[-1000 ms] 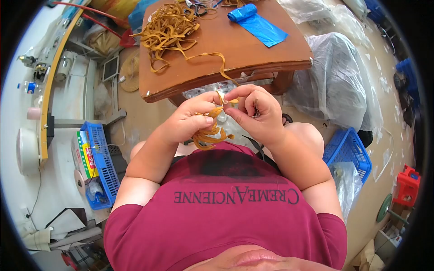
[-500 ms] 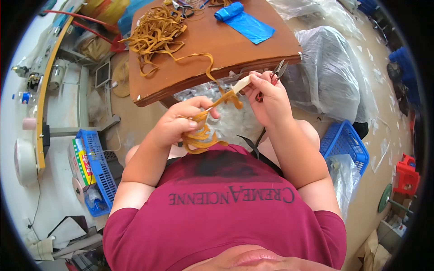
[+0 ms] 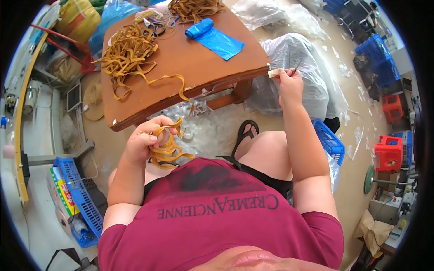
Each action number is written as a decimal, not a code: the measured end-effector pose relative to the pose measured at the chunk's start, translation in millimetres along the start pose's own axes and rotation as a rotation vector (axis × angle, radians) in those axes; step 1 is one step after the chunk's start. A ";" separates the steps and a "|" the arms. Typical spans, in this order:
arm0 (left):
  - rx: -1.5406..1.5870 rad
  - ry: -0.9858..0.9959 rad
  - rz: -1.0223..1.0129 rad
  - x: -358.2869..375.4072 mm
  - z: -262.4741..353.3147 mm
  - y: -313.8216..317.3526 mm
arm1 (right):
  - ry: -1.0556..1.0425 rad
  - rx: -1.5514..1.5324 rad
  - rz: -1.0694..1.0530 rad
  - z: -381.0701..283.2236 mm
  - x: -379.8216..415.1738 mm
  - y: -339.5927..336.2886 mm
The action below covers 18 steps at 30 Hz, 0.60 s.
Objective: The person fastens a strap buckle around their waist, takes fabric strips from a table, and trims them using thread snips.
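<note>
Looped mustard-brown strips (image 3: 168, 151) hang from my left hand (image 3: 143, 141), whose fingers are closed around them. One strip runs up from there toward the wooden table (image 3: 181, 61) and joins a tangled pile of strips (image 3: 129, 47) on top. Out to the right, beyond the table's corner, my right hand (image 3: 290, 86) pinches a short pale strip (image 3: 273, 73). The same hand also holds small scissors (image 3: 297, 67), their blades pointing up and their handles mostly hidden in the palm.
A blue plastic bag roll (image 3: 217, 38) and more brown strips (image 3: 196, 10) lie on the table. Plastic-wrapped goods (image 3: 298, 77) stand right of it. Blue baskets (image 3: 329, 142) (image 3: 81, 198) flank me, with red stools (image 3: 389, 153) farther right.
My right hand has swung away to the right with the pale strip and scissors, apart from the brown strips. My left hand keeps the strips. The whole view has shifted.
</note>
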<state>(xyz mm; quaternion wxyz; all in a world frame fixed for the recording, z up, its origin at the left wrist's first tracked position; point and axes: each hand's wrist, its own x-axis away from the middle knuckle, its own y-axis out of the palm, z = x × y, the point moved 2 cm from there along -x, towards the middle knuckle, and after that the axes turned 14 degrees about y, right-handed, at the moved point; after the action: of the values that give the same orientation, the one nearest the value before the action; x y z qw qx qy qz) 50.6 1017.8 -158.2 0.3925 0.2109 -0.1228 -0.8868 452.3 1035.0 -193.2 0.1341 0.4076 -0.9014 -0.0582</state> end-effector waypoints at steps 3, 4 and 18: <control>-0.010 -0.004 -0.021 -7.2 -3.9 -4.5 | -0.078 0.050 0.042 -2.0 -22.3 2.5; -0.030 0.021 -0.023 -9.1 -7.4 -7.3 | -0.094 0.049 0.038 -1.9 -25.8 9.6; -0.037 -0.034 0.045 -33.5 -24.3 -29.8 | -0.846 0.946 -0.242 25.2 -36.9 14.4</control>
<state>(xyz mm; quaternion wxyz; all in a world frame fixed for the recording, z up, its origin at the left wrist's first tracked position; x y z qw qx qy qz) 63.0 1061.4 -181.7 0.4143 0.1855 -0.1176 -0.8832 458.1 1072.1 -221.4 -0.4345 0.4632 -0.7524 0.1748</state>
